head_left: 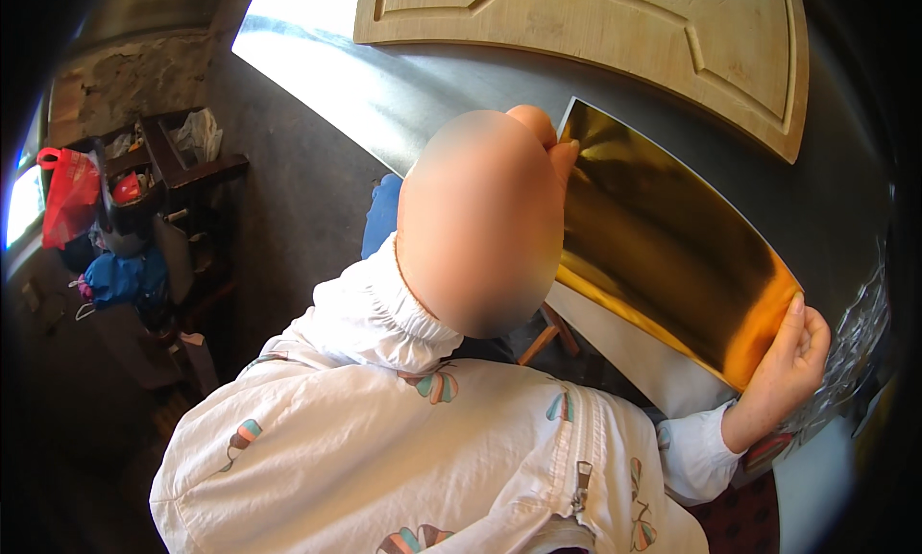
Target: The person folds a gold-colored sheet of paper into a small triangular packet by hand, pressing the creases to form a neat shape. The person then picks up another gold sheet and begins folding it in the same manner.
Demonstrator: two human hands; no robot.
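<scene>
**Gold sheet held over the worktop, not laid down yet**

Status: the shiny gold sheet (663, 256) is held at both ends. Right hand (786, 367) is closed on its near right corner, thumb on top, fingers curled under. Left hand (549, 136) grips the far left corner; only the fingertips show from behind a blurred patch, so I can't tell how the rest of that hand sits.

Sheet position: it spans diagonally above the grey metal worktop (432, 93), bowed slightly, its lower long edge looking lifted off the surface. My read: picked up and being positioned, not pressed flat or fixed. Can't tell whether any backing is peeled off or whether the underside touches the worktop anywhere.

Relative to the gold sheet:
- Beyond it, well apart: light wooden panel (615, 26) with routed grooves and a curved edge, lying on the same worktop.
- Just right of it, by the right hand: embossed silvery foil (860, 333), partly cut off by the frame rim.
- Below its near edge: a bit of wooden frame (552, 333) under the worktop.
- Far left: dark wooden shelf (182, 170) cluttered with a red plastic bag (69, 194) and blue cloth (120, 276).

Room is dim, with a dark concrete floor and a rough wall behind the shelf; bright daylight hits the far end of the worktop.
</scene>
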